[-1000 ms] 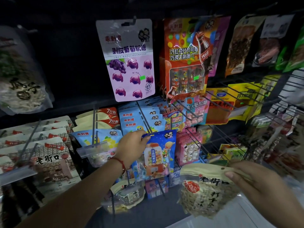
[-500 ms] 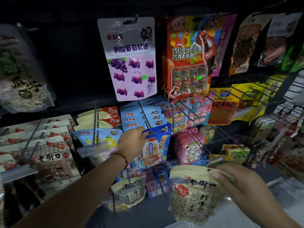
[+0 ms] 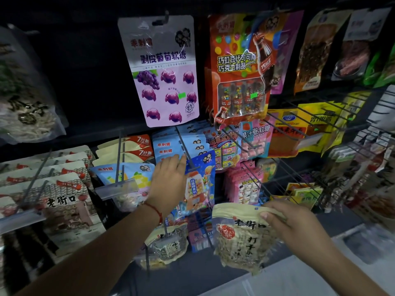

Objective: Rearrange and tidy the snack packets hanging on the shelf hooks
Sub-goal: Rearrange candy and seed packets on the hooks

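**Packets mid-sort: one bag off the hooks, plenty hanging straight**

Packets are filling the whole rack (image 3: 320, 116), and the big picture is looking fairly orderly. Left rows of beige packs (image 3: 64, 201) are sitting in neat stacks on their hooks, the purple grape bag (image 3: 162, 71) is hanging square up top, and the orange candy pack (image 3: 237, 69) beside it is tilting a little. Over on the right the wire hooks are looking crowded and blurred, so judging that side is not possible.

Now the seed bag (image 3: 241, 238), off any hook, low and right of centre: the right hand (image 3: 292, 225) is pinching its top edge, thumb on the front, fingers curled behind. That one is needing a home yet, probably the hook with the matching bag (image 3: 168, 242) just to its left.

Smaller still, the blue packet (image 3: 198, 182) on the middle hook: the left hand (image 3: 168, 180) is reaching in with fingers fairly straight, tips touching its upper left corner, gripping nothing that I can make out. So the job is looking partway done.
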A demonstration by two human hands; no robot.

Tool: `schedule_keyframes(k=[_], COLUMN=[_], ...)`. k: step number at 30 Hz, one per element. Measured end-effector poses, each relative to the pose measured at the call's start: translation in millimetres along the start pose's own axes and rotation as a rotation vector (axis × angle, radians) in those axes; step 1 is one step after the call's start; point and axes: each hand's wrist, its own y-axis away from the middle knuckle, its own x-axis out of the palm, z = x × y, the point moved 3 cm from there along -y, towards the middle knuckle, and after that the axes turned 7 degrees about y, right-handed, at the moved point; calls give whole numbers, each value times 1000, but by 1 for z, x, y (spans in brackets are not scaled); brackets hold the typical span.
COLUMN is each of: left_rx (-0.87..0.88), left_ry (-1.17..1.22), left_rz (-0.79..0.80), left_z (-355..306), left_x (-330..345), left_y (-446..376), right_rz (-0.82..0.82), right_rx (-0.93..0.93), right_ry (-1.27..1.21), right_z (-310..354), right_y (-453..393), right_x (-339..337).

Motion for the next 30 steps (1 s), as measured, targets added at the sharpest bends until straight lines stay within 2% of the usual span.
schedule_keyframes(k=[7, 9, 11, 16, 19, 21, 27, 30], left_rx=[71, 72, 48, -74, -81, -145, -407, -413], left_ry=[66, 157, 344, 881, 868, 837, 1028, 1024], left_rz=[-9, 8, 18, 242, 350, 284, 130, 124], left_z=[-8, -5, -2, 1, 6, 16, 61, 84], left_x=[-6, -9, -18, -38, -43, -46, -50, -56], left_y=[66, 85, 101, 126, 139, 146, 172, 186], right_rz=[24, 56, 70, 121, 141, 161, 240, 252], right_rx=[-43, -57, -80, -160, -209, -239, -337, -337], right_ry=[26, 30, 38, 30, 13, -37, -101, -93], right_z=[3, 7, 12, 38, 61, 79, 131, 155], right_y=[-11, -15, -20, -34, -43, -47, -57, -57], right_x=[10, 15, 21, 43, 58, 69, 105, 123])
